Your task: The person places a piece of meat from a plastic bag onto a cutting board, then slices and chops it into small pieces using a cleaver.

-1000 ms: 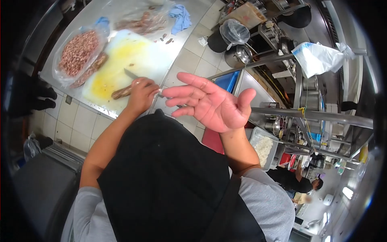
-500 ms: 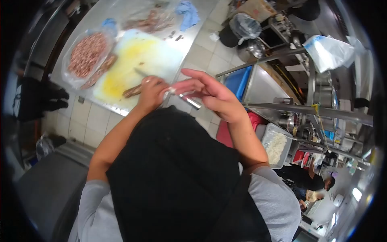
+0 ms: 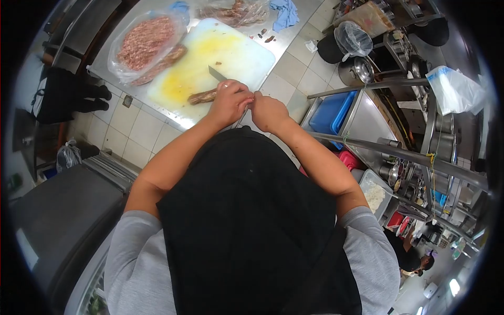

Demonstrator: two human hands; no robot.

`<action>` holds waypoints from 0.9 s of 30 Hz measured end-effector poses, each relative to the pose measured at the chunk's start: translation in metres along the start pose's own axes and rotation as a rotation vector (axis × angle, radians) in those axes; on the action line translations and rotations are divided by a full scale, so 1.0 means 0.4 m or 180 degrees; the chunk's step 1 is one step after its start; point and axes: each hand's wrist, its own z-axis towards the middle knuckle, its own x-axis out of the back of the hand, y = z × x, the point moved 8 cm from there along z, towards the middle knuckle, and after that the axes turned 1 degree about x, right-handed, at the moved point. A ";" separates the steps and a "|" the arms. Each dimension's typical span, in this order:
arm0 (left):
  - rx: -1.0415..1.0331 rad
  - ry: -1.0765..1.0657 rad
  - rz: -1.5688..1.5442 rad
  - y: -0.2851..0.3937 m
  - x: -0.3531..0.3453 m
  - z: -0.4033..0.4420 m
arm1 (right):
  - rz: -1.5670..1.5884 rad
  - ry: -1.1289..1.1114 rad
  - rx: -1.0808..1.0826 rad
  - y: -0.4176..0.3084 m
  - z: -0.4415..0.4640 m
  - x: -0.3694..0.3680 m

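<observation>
My left hand (image 3: 230,104) is over the near edge of a white cutting board (image 3: 239,50), its fingers closed. Hidden inside those fingers is whatever they hold. A knife (image 3: 216,73) shows only its blade, which sticks out past the far side of my left hand. Closed over the line of its handle, my right hand (image 3: 269,113) touches the left fingertips just off the board's edge. The handle is covered. A long brown piece of meat (image 3: 201,97) lies on the board, one end against my left hand.
Left of the board is a clear bag of chopped meat (image 3: 146,42), with another long piece (image 3: 160,65) beside it. Another meat bag (image 3: 239,13) and a blue cloth (image 3: 284,14) lie behind. A metal rack (image 3: 388,149) stands at right. Other people (image 3: 409,257) are in the room.
My right hand has gone from spread fingers to closed, meeting my left hand. The silver knife handle that showed between them is now covered. The view has shifted, so the board sits higher and further right.
</observation>
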 end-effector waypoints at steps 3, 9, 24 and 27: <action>-0.0006 -0.0043 -0.0032 -0.003 0.000 0.004 | 0.0081 0.0127 0.0082 0.009 0.009 -0.011; -0.0140 -0.0008 -0.0105 0.003 0.007 0.012 | 0.0175 0.0267 0.0166 0.024 0.018 -0.019; 0.1504 -0.1018 0.0468 -0.193 0.137 -0.100 | -0.0034 0.0181 0.0239 0.017 0.021 -0.021; 0.1207 -0.1105 0.0387 -0.186 0.149 -0.105 | 0.0012 0.0319 0.0373 0.018 0.021 -0.018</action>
